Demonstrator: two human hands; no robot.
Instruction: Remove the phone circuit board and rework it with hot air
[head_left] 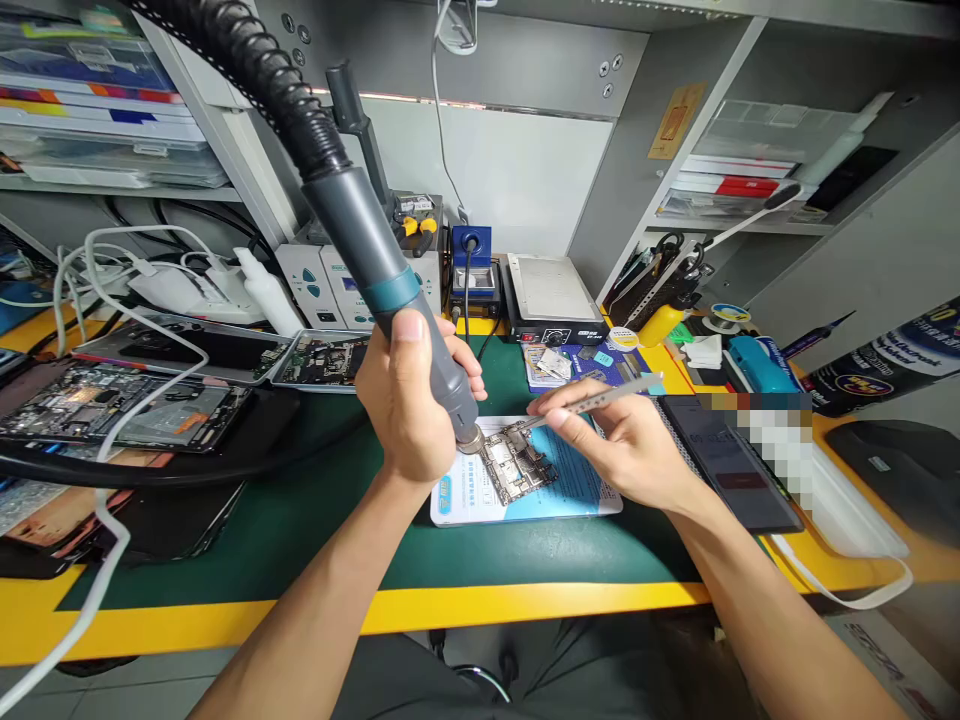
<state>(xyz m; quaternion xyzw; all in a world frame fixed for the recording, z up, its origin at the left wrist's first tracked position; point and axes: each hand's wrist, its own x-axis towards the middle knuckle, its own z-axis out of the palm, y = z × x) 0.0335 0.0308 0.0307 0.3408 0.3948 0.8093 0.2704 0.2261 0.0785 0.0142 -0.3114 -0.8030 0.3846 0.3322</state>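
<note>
My left hand (405,410) is wrapped round the grey handle of a hot air gun (360,235), its thumb lying along the near side. The metal nozzle (470,440) points down at the upper left edge of a small circuit board (517,475). That board lies on a white and blue printed mat (454,508). In my right hand (626,450), metal tweezers (630,390) are pinched between thumb and fingers. Their tips reach the top edge of the board; whether they touch it I cannot tell.
Opened devices (150,400) and a thick black cable (187,468) lie on the left. A soldering station (474,265) and a flat metal-topped unit (559,295) stand behind. At right rests a phone (731,460) beside a translucent case (840,490). The gun's coiled hose (262,70) hangs overhead.
</note>
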